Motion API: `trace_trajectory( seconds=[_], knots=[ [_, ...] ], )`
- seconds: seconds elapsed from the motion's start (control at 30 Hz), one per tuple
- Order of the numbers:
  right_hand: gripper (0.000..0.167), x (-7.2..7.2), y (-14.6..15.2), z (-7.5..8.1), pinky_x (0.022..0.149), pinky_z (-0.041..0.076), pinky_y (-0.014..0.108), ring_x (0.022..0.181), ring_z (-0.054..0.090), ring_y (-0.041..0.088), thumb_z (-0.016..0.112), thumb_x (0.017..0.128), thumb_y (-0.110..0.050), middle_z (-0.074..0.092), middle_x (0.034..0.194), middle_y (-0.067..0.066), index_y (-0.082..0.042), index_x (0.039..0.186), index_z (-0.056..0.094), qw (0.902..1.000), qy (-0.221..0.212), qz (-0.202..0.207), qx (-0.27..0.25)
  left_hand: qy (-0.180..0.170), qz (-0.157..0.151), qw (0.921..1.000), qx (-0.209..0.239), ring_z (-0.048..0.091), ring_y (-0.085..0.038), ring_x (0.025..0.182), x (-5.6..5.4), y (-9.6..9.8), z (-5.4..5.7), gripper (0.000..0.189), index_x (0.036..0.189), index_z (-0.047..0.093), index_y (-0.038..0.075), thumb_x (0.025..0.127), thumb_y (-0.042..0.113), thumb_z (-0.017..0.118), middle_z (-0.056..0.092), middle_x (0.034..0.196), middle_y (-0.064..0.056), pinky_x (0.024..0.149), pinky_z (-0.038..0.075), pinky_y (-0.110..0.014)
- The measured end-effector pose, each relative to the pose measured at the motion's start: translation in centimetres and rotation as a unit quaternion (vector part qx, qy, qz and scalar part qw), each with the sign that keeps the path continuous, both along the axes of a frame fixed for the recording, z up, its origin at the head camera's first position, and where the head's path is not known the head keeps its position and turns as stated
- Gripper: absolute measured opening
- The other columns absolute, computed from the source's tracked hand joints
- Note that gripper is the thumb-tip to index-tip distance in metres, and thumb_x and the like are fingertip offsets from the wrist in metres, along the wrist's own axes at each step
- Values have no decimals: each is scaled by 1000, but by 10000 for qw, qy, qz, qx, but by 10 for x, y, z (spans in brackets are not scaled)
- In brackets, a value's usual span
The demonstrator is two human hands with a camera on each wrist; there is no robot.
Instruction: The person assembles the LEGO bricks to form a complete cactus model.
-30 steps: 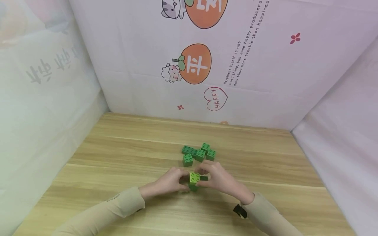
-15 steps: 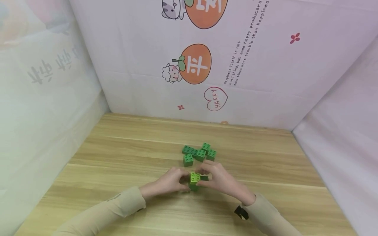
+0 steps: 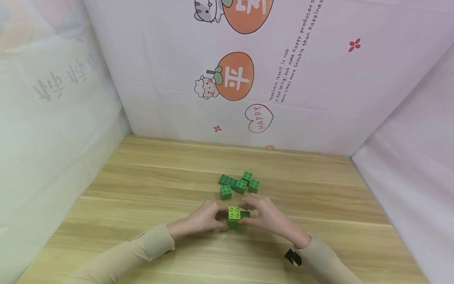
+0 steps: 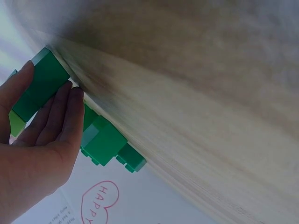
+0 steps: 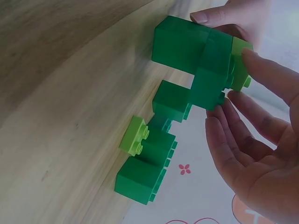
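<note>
A stack of toy building bricks stands upright on the wooden table, between the two hands: a green base brick, a dark green middle brick jutting toward the right hand, and a lime brick on top. The left hand grips the base brick, thumb on the near side, fingers on the far. The right hand curves about the lime brick, thumb at its side; whether it pinches or merely frames it, I cannot tell. The step in hand looks like seating or aligning that top brick; next calls for the left hand to steady the base while the right checks the fit, then frees its fingers for another piece. Just beyond lie a loose dark green brick, four loose green bricks and, low by the right hand, a loose lime brick. Behind rises a printed cloth.
</note>
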State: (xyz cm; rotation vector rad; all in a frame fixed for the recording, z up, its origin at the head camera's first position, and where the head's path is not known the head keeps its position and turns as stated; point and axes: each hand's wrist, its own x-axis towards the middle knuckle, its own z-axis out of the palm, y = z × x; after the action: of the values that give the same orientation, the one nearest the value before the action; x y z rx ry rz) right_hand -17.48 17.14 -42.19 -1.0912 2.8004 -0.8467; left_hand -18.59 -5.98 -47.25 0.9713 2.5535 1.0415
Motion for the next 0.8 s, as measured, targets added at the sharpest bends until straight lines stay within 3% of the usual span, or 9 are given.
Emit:
trace_trajectory(
  seconds=[0.8],
  knots=[
    [33,1,8,-10,81,60,23,90,67,10,83,77,-17,73,102,2,-10,106,71,9999,-13,-13,108,112,-57,9999,67,70,-12,104,-1,-1,-1,34,112,72,10,80,17,82,75,111,-2,95,57,-25]
  ],
)
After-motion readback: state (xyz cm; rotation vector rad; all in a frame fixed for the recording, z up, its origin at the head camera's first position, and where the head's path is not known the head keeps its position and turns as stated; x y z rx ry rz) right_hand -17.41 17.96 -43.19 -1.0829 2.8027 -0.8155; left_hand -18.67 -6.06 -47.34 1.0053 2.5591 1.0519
